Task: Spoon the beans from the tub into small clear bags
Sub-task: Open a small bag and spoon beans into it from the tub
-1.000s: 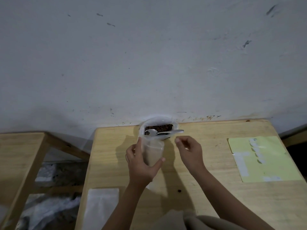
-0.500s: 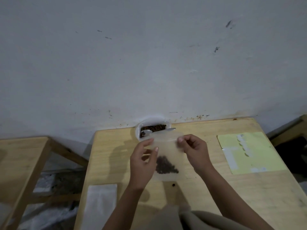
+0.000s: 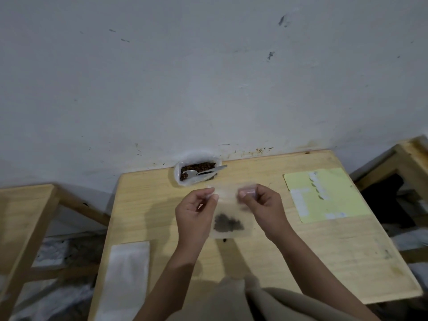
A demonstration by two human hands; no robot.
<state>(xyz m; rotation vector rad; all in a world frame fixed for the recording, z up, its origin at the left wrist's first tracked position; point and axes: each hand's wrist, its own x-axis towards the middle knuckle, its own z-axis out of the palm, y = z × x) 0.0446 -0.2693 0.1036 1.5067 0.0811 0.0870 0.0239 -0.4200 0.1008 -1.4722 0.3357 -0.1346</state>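
A small clear bag [image 3: 231, 205] hangs above the wooden table [image 3: 150, 205], with a dark clump of beans [image 3: 228, 222] at its bottom. My left hand [image 3: 195, 210] pinches its top left corner and my right hand [image 3: 261, 205] pinches its top right corner. Behind them, against the wall, stands the white tub [image 3: 183, 180] of brown beans. A metal spoon [image 3: 205, 171] lies across the tub with its bowl to the left. One loose bean [image 3: 224, 240] lies on the table under the bag.
A stack of white bags [image 3: 126, 274] lies at the table's front left. A yellow-green sheet [image 3: 324, 195] with white labels lies at the right. Wooden furniture stands at the left [image 3: 20, 218] and right [image 3: 407, 158] of the table. Beige cloth [image 3: 231, 302] covers my lap.
The bag went from upright beside the tub in my left hand alone to held flat by both hands at its top corners, closer to me. The spoon stays in the tub.
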